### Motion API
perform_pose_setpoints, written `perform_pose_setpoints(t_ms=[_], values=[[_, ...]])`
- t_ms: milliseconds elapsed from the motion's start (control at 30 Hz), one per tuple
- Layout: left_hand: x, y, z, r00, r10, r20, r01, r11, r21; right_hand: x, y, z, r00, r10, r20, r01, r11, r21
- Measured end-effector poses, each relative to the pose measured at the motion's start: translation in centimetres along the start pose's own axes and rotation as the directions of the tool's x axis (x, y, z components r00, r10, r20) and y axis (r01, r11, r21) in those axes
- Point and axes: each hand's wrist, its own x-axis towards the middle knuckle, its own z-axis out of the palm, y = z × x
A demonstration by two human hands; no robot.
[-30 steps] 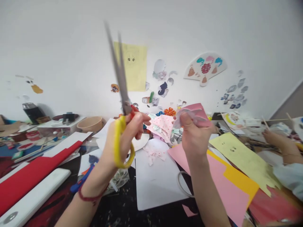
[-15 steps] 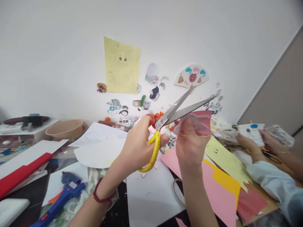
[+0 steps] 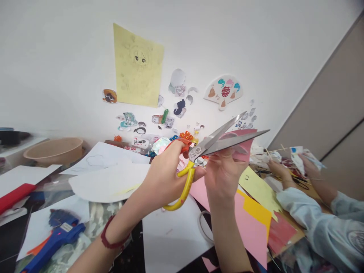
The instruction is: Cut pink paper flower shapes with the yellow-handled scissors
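Scissors (image 3: 199,149) sit lower against the pink paper (image 3: 245,152) than in the preceding frame, one blade now crossing its face. Left hand (image 3: 167,176) grips the handles, blades parted; right hand (image 3: 223,174) pinches the paper, raised beyond the white sheet (image 3: 173,242) and off its right side. Principal hazard: that blade lies close to the right hand's fingers, so closing without shifting the grip could nick them. Secondary: a loose pinch could let the paper slip, skewing any cut.
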Motion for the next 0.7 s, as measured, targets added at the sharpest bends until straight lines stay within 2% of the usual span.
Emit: perform_pose_setpoints(t_ms=[200,433,567,700], values=[[-0.2,0.2,0.6,1.000,-0.001,0.014,0.002,0.993,-0.116,-0.3,-0.2,0.2,0.998,0.046,-0.033,-0.045,0.999,0.020],[-0.3,0.8,1.0,1.000,0.005,0.027,0.001,0.977,-0.215,-0.5,-0.2,0.1,1.000,0.008,-0.007,-0.008,0.999,0.036],[-0.4,0.7,1.2,1.000,0.000,0.018,0.004,0.977,-0.213,-0.5,-0.3,0.1,1.000,0.009,-0.007,-0.009,0.999,0.035],[-0.5,0.7,1.3,0.999,-0.021,0.030,0.026,0.982,-0.187,-0.6,-0.5,0.2,0.999,-0.046,0.012,0.047,0.999,-0.005]])
